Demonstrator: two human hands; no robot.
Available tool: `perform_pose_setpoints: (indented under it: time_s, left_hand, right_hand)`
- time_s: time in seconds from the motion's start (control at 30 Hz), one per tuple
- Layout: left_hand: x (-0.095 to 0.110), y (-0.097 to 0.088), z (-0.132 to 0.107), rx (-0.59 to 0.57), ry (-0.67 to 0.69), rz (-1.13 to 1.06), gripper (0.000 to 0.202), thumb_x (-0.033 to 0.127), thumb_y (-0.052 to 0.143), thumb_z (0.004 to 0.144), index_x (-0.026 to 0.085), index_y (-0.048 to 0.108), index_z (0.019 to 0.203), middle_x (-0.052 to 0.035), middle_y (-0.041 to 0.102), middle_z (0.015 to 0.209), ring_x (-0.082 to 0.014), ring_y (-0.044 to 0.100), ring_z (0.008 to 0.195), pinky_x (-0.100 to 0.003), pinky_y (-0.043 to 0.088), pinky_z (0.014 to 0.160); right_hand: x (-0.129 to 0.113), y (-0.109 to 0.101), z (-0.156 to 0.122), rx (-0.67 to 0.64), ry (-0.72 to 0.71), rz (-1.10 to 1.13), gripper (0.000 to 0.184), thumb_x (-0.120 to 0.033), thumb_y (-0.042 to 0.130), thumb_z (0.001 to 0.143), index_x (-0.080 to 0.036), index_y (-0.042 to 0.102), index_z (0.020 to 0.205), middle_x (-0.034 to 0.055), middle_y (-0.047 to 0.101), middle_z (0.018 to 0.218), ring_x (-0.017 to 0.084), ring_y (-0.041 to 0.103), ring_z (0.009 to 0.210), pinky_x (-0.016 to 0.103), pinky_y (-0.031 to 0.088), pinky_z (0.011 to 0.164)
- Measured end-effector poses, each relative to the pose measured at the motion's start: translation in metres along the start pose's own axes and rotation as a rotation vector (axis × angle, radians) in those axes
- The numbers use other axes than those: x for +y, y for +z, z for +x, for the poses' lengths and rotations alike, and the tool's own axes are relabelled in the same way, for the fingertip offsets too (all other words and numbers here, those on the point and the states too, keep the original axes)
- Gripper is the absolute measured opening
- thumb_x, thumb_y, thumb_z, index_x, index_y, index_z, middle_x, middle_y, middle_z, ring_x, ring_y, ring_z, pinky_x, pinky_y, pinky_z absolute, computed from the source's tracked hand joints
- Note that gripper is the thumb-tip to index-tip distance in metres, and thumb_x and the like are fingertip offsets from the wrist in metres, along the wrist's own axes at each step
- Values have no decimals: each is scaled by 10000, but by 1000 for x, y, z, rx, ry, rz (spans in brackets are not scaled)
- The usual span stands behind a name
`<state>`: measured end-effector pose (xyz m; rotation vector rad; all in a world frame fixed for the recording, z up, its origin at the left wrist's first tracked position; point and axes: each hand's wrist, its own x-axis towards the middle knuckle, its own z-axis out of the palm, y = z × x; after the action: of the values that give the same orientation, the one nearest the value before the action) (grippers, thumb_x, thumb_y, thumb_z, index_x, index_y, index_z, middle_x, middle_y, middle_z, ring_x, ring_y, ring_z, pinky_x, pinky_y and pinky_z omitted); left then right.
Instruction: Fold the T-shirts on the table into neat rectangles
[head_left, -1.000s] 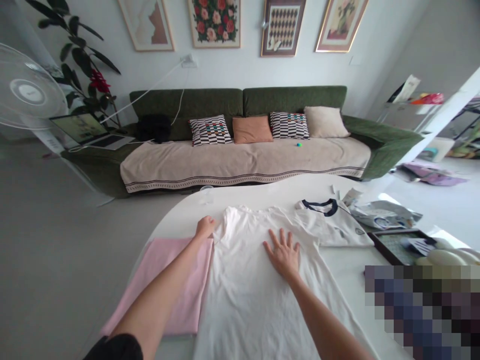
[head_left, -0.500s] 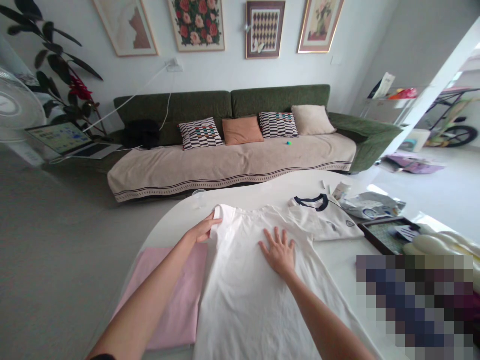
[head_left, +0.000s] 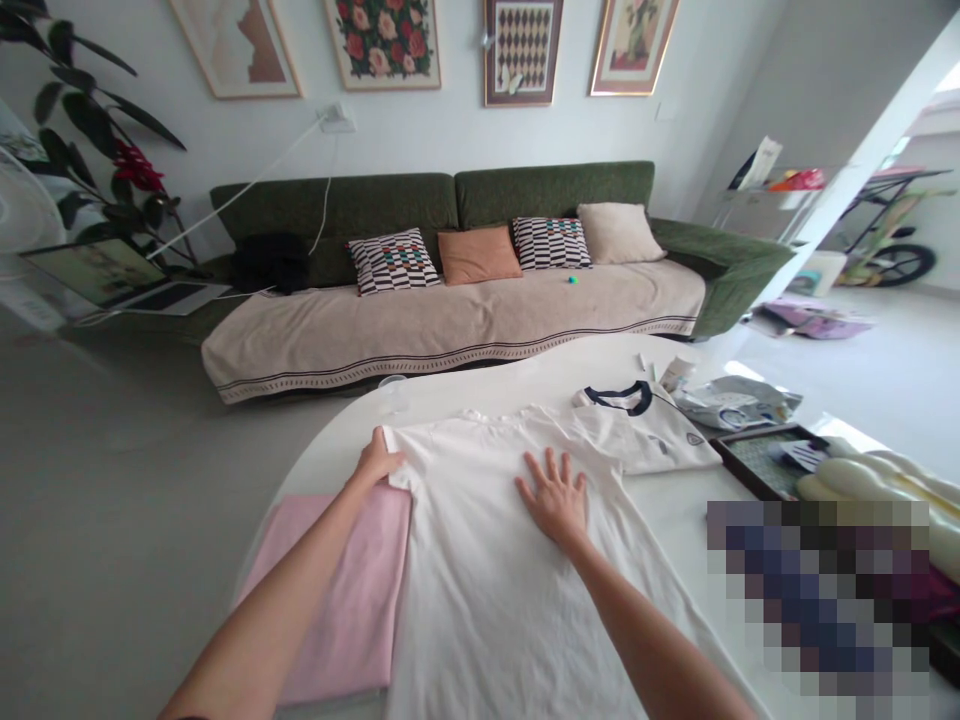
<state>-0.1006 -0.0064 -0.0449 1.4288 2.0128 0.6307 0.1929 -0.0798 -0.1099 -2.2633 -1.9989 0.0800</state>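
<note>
A white T-shirt [head_left: 480,560] lies spread on the white table, its neckline toward the sofa and its lower part cut off by the view's bottom edge. My left hand [head_left: 379,463] is closed on the end of its left sleeve, pulling the cloth out sideways. Flat on the shirt's upper right, with fingers spread, rests my right hand [head_left: 556,495]. A folded pink cloth [head_left: 352,600] lies left of the shirt, beneath my left forearm. Beyond the right shoulder is another white shirt [head_left: 660,430] with a dark navy collar, partly overlapped by the first.
On the table's right are a silver packet [head_left: 739,402], a dark-rimmed tray [head_left: 739,465] and a pale yellow bundle [head_left: 877,490]; a blurred-out patch covers the area below. A clear round object [head_left: 392,393] sits near the far edge. Behind stands a green sofa [head_left: 360,205] with cushions.
My left hand has moved left with the sleeve, which was bunched and is now stretched outward. My right hand stays flat on the shirt. The view has shifted slightly.
</note>
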Motion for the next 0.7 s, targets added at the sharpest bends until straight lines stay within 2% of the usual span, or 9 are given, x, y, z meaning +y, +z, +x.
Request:
perform_pose_setpoints:
  time_s: [0.1, 0.2, 0.27, 0.33, 0.4, 0.43, 0.5, 0.57, 0.7]
  left_hand:
    - [15, 14, -4, 204, 39, 220, 460, 263, 586, 708, 138, 393, 1107, -194, 440, 1208, -334, 380, 1176, -457, 375, 875]
    - [34, 28, -15, 401, 169, 446, 406, 286, 515, 761, 100, 419, 1109, -206, 421, 1227, -324, 323, 1211, -443, 362, 888]
    - [43, 41, -26, 445, 294, 517, 431, 268, 468, 792, 77, 404, 1173, -210, 365, 1294, -311, 235, 1265, -433, 313, 942]
    - [44, 58, -39, 352, 517, 579, 476, 273, 428, 821, 111, 362, 1264, -163, 279, 1382, -280, 142, 1307, -417, 243, 1000]
    - [37, 78, -53, 159, 687, 633, 497, 343, 412, 838, 211, 341, 1312, -83, 220, 1432, -267, 108, 1319, -436, 192, 1024]
    - [31, 87, -59, 79, 700, 650, 501, 402, 404, 839, 262, 342, 1316, -54, 209, 1441, -278, 111, 1318, -466, 181, 1021]
    - [18, 103, -68, 21, 624, 665, 532, 522, 360, 829, 324, 332, 1321, -32, 212, 1443, -316, 125, 1309, -533, 165, 1000]
    - [7, 112, -73, 49, 551, 673, 573, 587, 305, 819, 348, 291, 1339, -27, 225, 1439, -336, 125, 1304, -564, 152, 988]
    - [3, 115, -74, 98, 541, 691, 617, 620, 285, 805, 356, 229, 1359, -7, 214, 1443, -333, 92, 1311, -565, 132, 996]
  right_hand:
    - [0, -2, 0, -20, 3, -5, 572, -589, 200, 845, -343, 223, 1360, 42, 136, 1459, 320, 45, 1314, 551, 92, 980]
    - [-1, -2, 0, -27, 0, -1, 581, -590, 187, 846, -331, 219, 1365, 46, 123, 1461, 322, 41, 1313, 559, 89, 974]
    - [-1, -1, 0, -22, 3, 0, 581, -592, 185, 845, -331, 226, 1363, 46, 126, 1460, 324, 43, 1312, 557, 90, 974]
    - [0, 0, 0, -4, 0, 0, 575, -594, 190, 844, -340, 234, 1358, 45, 140, 1458, 324, 47, 1312, 550, 95, 975]
    - [0, 1, 0, 8, -1, -2, 574, -598, 198, 842, -347, 235, 1356, 43, 148, 1456, 323, 49, 1312, 543, 97, 977]
    - [0, 1, 1, 11, 1, -4, 575, -599, 201, 841, -348, 232, 1356, 41, 147, 1456, 321, 48, 1313, 539, 95, 980]
    - [1, 2, 1, 18, 2, -7, 575, -602, 206, 839, -353, 226, 1357, 36, 149, 1456, 316, 45, 1314, 532, 91, 983]
    - [1, 4, 2, 40, 0, -6, 582, -603, 206, 839, -350, 208, 1363, 39, 160, 1453, 311, 44, 1314, 528, 93, 984]
    - [0, 10, -1, 58, 1, -5, 630, -607, 221, 835, -309, 142, 1385, 73, 138, 1456, 316, 38, 1314, 534, 94, 980]
